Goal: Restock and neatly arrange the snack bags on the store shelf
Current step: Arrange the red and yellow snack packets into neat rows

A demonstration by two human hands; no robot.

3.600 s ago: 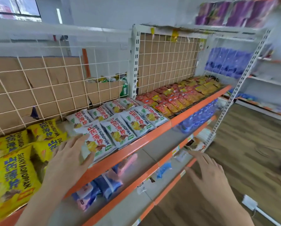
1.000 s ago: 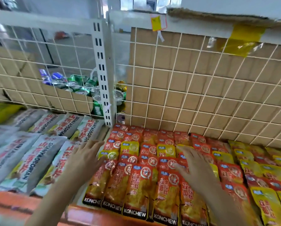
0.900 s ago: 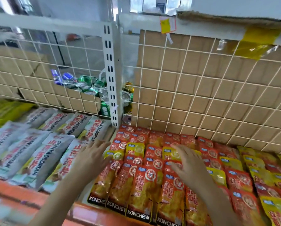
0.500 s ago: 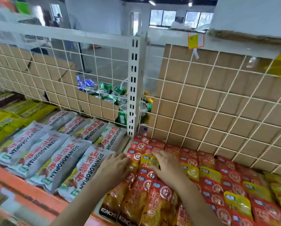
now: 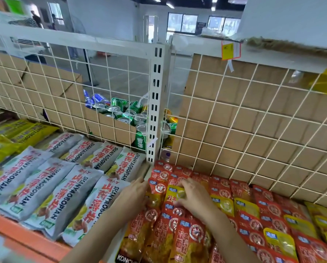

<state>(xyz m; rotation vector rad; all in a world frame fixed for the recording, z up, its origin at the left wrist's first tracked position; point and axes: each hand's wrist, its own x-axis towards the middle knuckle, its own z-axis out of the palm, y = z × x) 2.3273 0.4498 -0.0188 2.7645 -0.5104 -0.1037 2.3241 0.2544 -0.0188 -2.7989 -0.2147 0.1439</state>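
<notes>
Right hand [image 5: 194, 199] advanced, pinching yellow bag [image 5: 175, 192].

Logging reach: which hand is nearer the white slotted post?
Left. The left hand lies just below the foot of the white slotted post, at the left edge of the red packets. The right hand is farther right, pinching a yellow packet.

The left hand [image 5: 134, 194] is hiding the ends of its fingers beside the red snack bags [image 5: 159, 188]. The right hand [image 5: 194, 198] is covering part of a yellow bag [image 5: 175, 193]. The bottom edge is cutting off the nearest bags' lettering.
</notes>
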